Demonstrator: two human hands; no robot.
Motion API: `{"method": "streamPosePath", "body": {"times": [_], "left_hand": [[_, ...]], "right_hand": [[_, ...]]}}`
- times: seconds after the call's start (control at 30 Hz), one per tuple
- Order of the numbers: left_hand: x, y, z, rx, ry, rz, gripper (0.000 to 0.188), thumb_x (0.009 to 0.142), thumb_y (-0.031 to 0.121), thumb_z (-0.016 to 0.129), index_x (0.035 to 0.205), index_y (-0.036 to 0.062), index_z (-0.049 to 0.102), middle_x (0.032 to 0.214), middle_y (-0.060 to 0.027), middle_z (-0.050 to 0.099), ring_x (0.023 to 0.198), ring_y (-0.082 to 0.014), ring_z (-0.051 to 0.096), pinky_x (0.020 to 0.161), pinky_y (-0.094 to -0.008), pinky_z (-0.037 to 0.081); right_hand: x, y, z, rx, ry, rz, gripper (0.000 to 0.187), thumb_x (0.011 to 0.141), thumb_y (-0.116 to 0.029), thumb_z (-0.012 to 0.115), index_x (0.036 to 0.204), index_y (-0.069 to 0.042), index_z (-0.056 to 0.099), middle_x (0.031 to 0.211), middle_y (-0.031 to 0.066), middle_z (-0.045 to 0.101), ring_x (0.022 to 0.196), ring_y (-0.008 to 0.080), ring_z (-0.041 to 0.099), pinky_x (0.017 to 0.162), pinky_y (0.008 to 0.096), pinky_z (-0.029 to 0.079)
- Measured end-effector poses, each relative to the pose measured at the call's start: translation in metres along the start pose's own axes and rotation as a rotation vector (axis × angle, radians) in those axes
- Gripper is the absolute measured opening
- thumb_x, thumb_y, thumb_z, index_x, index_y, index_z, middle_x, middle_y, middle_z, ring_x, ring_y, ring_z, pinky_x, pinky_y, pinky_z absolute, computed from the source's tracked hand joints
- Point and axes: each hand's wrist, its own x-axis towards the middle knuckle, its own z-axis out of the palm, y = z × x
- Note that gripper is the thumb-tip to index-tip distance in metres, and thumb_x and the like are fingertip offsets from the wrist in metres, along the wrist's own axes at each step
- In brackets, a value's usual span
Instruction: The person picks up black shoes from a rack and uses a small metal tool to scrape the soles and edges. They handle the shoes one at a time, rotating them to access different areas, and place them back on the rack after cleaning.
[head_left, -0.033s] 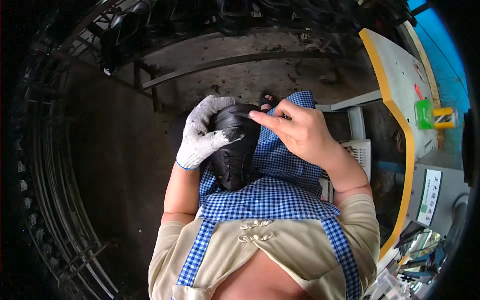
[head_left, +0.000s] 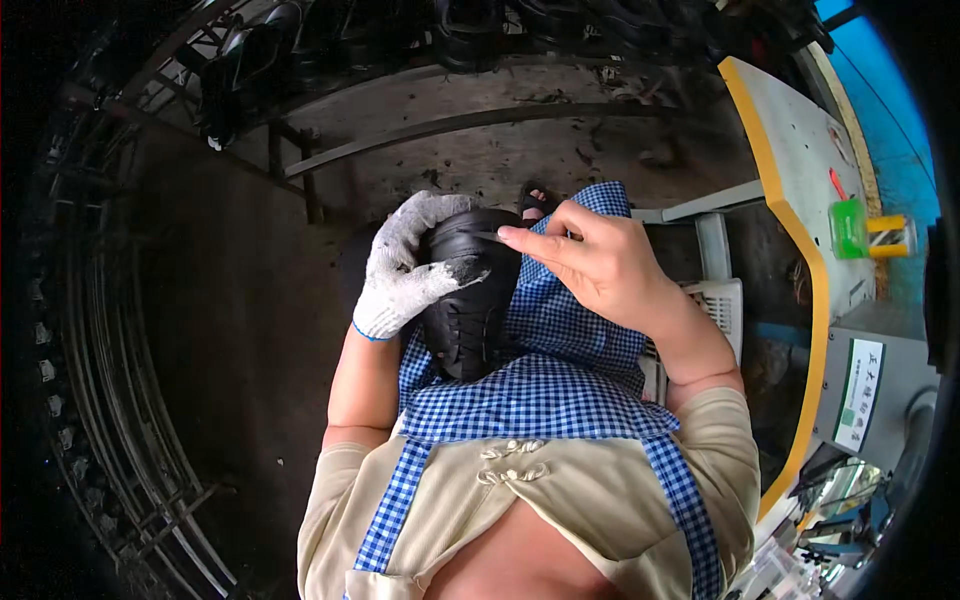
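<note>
A black lace-up shoe (head_left: 462, 330) rests over my lap, its toe pointing away from me and its laces on the near half. My left hand (head_left: 405, 275), in a white knit glove with blackened fingertips, wraps round the toe from the left, thumb across the top. My bare right hand (head_left: 595, 260) is at the toe's right side, thumb and forefinger pinched together. A thin dark sliver shows at those fingertips, against the black toe; its kind cannot be made out.
Rows of black shoes (head_left: 470, 35) stand on a rack beyond me. At right is a yellow-edged white table (head_left: 790, 150) with a green container (head_left: 848, 230) and a grey machine box (head_left: 870, 390). A white plastic basket (head_left: 722, 310) sits below it. Metal rails (head_left: 110, 380) line the left.
My right fingertips have shifted very slightly toward me along the toe, and the dark sliver lies at a flatter angle. My left hand and the shoe stay put.
</note>
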Motion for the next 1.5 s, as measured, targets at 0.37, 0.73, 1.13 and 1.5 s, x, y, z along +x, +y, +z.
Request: {"method": "streamPosePath", "body": {"times": [0.37, 0.73, 1.13, 1.5], "left_hand": [[-0.002, -0.005, -0.003, 0.029, -0.004, 0.0, 0.059, 0.064, 0.026, 0.084, 0.111, -0.0027, 0.063, 0.103, -0.0076, 0.062, 0.096, -0.0179, 0.061, 0.088, -0.0312, 0.048], [-0.001, 0.001, 0.002, -0.011, -0.005, 0.012, 0.061, 0.062, 0.029, 0.084, 0.109, -0.0028, 0.064, 0.1, -0.0067, 0.061, 0.095, -0.0183, 0.061, 0.086, -0.0307, 0.048], [0.003, -0.004, -0.005, 0.087, 0.069, 0.076, 0.055, 0.065, 0.021, 0.081, 0.112, -0.0014, 0.063, 0.101, -0.0058, 0.061, 0.099, -0.0174, 0.058, 0.089, -0.0307, 0.046], [0.029, -0.054, -0.073, -0.994, 0.598, -0.082, 0.045, 0.093, 0.035, 0.06, 0.127, 0.0076, 0.052, 0.119, -0.0106, 0.061, 0.109, -0.0287, 0.059, 0.096, -0.0431, 0.049]], "right_hand": [[-0.004, 0.009, -0.011, -0.009, -0.039, -0.005, 0.037, 0.078, -0.008, 0.07, 0.113, -0.021, 0.072, 0.073, 0.0048, 0.055, 0.055, 0.0184, 0.057, 0.048, 0.032, 0.047], [0.003, 0.004, -0.021, -0.043, 0.0, -0.011, 0.033, 0.076, -0.006, 0.071, 0.105, -0.019, 0.074, 0.074, 0.0059, 0.056, 0.059, 0.0195, 0.06, 0.051, 0.0319, 0.049], [0.007, 0.015, -0.018, 0.011, 0.037, 0.009, 0.037, 0.077, -0.007, 0.074, 0.114, -0.012, 0.069, 0.079, 0.0085, 0.061, 0.062, 0.0205, 0.061, 0.054, 0.0299, 0.049], [-0.044, 0.042, 0.058, 0.31, -0.104, 0.425, 0.111, 0.058, -0.034, 0.091, 0.147, -0.005, 0.031, 0.14, 0.0193, 0.049, 0.101, 0.0277, 0.065, 0.089, 0.0375, 0.052]]}}
